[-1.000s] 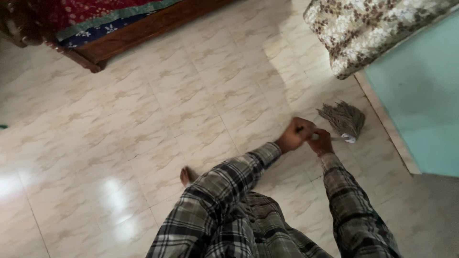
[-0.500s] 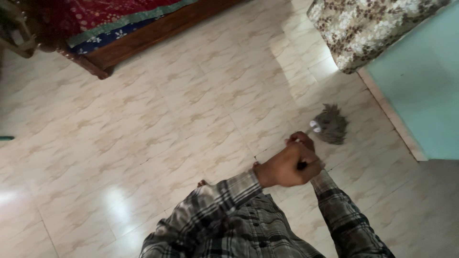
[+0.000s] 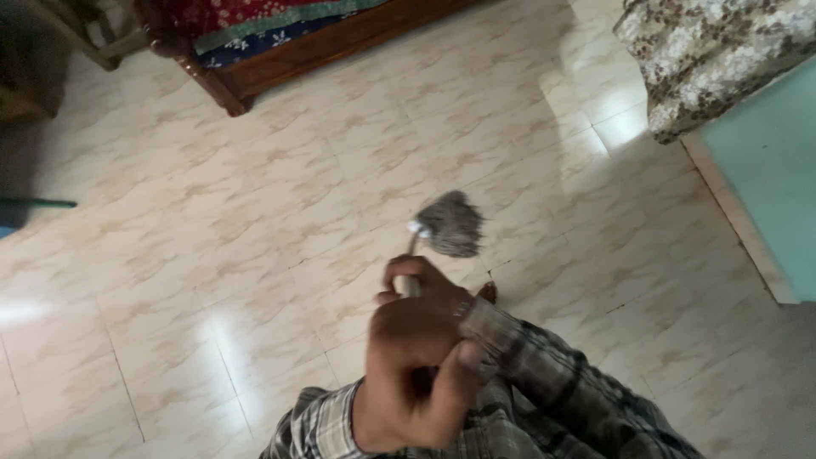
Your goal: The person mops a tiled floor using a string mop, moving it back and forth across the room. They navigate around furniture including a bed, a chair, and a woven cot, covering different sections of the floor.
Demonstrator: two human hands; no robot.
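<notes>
Both my hands grip the pale handle of a mop (image 3: 410,255). My left hand (image 3: 421,374) is close to the camera, fingers wrapped around the upper handle, with a plaid sleeve behind it. My right hand (image 3: 416,274) holds the handle lower down, and its plaid sleeve comes in from the right. The grey stringy mop head (image 3: 450,223) rests on the cream marbled floor tiles (image 3: 255,255) just beyond my hands. Much of the handle is hidden by my hands.
A wooden bed frame (image 3: 289,59) with a red patterned cover stands at the top left. A floral cloth (image 3: 705,51) hangs at the top right above a teal surface (image 3: 765,170). A dark rod (image 3: 34,204) pokes in from the left edge.
The mop head has swept left across the tiles and closer to me. My hands have risen toward the camera, the left one now large in the foreground.
</notes>
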